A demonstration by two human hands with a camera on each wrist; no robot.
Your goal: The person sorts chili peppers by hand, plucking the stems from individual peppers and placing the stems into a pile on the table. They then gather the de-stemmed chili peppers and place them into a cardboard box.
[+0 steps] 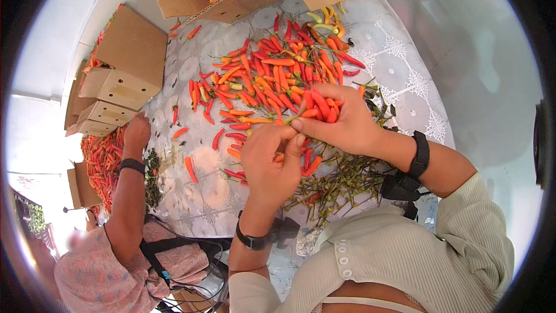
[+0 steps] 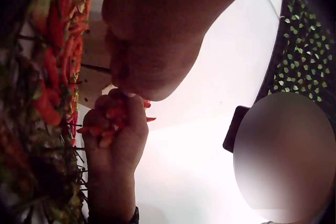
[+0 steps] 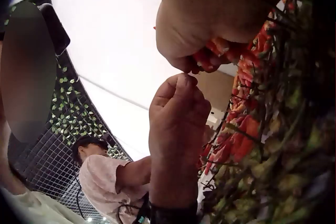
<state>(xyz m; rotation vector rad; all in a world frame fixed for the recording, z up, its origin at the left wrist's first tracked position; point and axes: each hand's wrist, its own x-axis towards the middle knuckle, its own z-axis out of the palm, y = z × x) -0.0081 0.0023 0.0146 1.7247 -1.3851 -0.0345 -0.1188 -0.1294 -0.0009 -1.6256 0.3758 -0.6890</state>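
My right hand (image 1: pixel 347 120) holds several red and orange chili peppers (image 1: pixel 320 106) in its curled fingers. The peppers also show in its palm in the left wrist view, as a red cluster (image 2: pixel 113 124). Fingertip to fingertip with it, my left hand (image 1: pixel 267 159) has thumb and forefinger pinched together at a small green chili stem (image 1: pixel 289 120). In the right wrist view the left hand's other fingers are curled in; what lies inside them is hidden. Under and beyond both hands spreads a heap of red and orange chilies (image 1: pixel 278 64). Green stems (image 1: pixel 341 188) lie piled below the right forearm.
Cardboard boxes (image 1: pixel 231 1) with chilies stand at the far edge; more boxes (image 1: pixel 130 52) stand at left. Another person's hand (image 1: pixel 137 131) reaches to a chili pile (image 1: pixel 104 159) there. Loose chilies are scattered over the patterned tablecloth (image 1: pixel 200 197). Yellow chilies (image 1: pixel 330 18) lie far back.
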